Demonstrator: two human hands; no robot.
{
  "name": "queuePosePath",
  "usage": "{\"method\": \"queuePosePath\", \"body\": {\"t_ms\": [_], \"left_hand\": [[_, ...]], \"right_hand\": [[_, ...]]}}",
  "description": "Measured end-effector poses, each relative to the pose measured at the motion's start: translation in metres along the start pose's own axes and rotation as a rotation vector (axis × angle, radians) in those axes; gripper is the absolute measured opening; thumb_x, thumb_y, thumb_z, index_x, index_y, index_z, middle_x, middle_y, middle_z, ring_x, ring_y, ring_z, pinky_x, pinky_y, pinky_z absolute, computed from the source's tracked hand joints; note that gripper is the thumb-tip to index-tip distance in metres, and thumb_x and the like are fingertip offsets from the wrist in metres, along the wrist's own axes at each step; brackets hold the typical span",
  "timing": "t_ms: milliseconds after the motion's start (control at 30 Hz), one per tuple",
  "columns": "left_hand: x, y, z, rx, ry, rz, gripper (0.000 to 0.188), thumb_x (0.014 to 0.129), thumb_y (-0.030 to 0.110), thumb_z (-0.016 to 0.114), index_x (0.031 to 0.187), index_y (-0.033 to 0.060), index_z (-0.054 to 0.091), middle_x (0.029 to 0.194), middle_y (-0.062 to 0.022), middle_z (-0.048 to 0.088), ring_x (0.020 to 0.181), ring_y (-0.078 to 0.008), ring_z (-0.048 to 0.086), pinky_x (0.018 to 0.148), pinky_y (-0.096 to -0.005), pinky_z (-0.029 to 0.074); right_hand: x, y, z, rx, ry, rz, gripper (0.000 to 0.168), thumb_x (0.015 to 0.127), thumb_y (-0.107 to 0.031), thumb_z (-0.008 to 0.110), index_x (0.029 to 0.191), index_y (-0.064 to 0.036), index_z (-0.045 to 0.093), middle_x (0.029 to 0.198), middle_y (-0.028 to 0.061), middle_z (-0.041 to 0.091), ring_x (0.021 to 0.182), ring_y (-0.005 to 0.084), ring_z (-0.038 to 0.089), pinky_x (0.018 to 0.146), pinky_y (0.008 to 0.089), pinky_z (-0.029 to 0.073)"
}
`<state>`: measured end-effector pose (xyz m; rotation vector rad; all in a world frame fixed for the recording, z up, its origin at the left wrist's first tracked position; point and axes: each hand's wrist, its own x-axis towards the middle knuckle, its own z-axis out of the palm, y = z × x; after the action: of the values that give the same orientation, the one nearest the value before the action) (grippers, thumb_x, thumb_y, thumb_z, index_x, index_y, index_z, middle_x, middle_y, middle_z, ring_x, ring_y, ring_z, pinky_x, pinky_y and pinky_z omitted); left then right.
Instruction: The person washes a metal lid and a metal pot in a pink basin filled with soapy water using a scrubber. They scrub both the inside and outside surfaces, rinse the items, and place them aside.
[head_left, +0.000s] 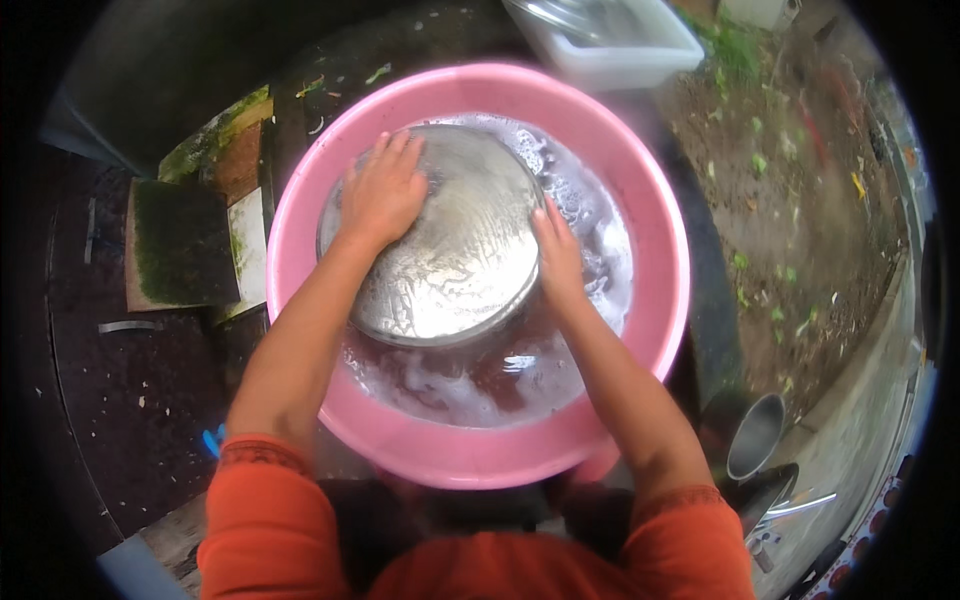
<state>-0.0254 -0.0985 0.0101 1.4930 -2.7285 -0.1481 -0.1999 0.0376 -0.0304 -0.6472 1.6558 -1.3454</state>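
A large pink plastic tub (480, 457) holds cloudy, soapy water (510, 375) with foam along its right side. In it sits a round silvery metal pan or lid (457, 247), tilted, its wet face towards me and glaring with light. My left hand (384, 187) lies flat on the upper left of that face, fingers stretched out and gripping nothing. At the right edge of the metal piece, my right hand (559, 251) holds its rim, the fingers partly hidden behind it. Whether the face is the inside or the underside, I cannot tell.
A translucent plastic container (630, 64) stands beyond the tub, with a clear lid or bowl in it. Mossy boards (184, 244) lie at the left. Bare soil (780, 195) spreads on the right. A metal cup (756, 436) and other utensils stand at the lower right.
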Motion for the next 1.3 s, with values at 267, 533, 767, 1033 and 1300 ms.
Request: {"method": "queuePosePath", "body": {"t_ms": [267, 533, 767, 1033, 1300], "left_hand": [[-0.100, 0.072, -0.005, -0.194, -0.180, 0.558, 0.053, 0.083, 0.022, 0.057, 0.135, 0.0175, 0.050, 0.148, -0.0031, 0.038, 0.139, -0.0244, 0.029, 0.112, -0.0543, 0.018], [-0.111, -0.062, 0.011, -0.126, 0.093, 0.138, 0.061, 0.081, 0.020, 0.052, 0.141, 0.0185, 0.041, 0.153, -0.0048, 0.029, 0.143, -0.0267, 0.021, 0.113, -0.0564, 0.015], [-0.110, 0.062, 0.005, -0.238, 0.048, 0.526, 0.053, 0.079, 0.025, 0.059, 0.132, 0.0209, 0.052, 0.147, -0.0046, 0.039, 0.138, -0.0258, 0.033, 0.110, -0.0589, 0.019], [-0.140, -0.072, 0.026, -0.236, 0.308, -0.039, 0.052, 0.086, 0.020, 0.052, 0.138, 0.0169, 0.046, 0.147, -0.0125, 0.037, 0.136, -0.0347, 0.033, 0.108, -0.0499, 0.029], [-0.107, -0.098, 0.049, -0.420, 0.382, -0.310, 0.049, 0.091, 0.022, 0.045, 0.137, 0.0074, 0.045, 0.140, -0.0171, 0.044, 0.129, -0.0344, 0.041, 0.108, -0.0379, 0.031]], "right_hand": [[0.008, 0.019, -0.004, 0.460, -0.058, 0.186, 0.055, 0.095, -0.034, 0.051, 0.138, -0.001, 0.043, 0.137, 0.0161, 0.048, 0.123, 0.0246, 0.046, 0.105, 0.0359, 0.034], [-0.007, 0.003, 0.014, 0.168, 0.028, -0.014, 0.053, 0.096, -0.038, 0.049, 0.135, -0.001, 0.049, 0.138, 0.0178, 0.049, 0.126, 0.0259, 0.045, 0.106, 0.0353, 0.033], [-0.009, 0.005, 0.005, 0.369, 0.032, 0.192, 0.046, 0.098, -0.035, 0.047, 0.128, -0.001, 0.056, 0.128, 0.0130, 0.056, 0.116, 0.0213, 0.051, 0.100, 0.0336, 0.039], [-0.011, 0.095, -0.013, -0.091, 0.200, 0.252, 0.073, 0.091, -0.047, 0.053, 0.144, -0.001, 0.032, 0.141, 0.0245, 0.041, 0.126, 0.0328, 0.044, 0.105, 0.0384, 0.035], [0.010, 0.131, -0.024, 0.300, -0.002, 0.512, 0.078, 0.091, -0.060, 0.048, 0.144, -0.006, 0.031, 0.144, 0.0221, 0.036, 0.131, 0.0382, 0.037, 0.104, 0.0541, 0.035]]}}
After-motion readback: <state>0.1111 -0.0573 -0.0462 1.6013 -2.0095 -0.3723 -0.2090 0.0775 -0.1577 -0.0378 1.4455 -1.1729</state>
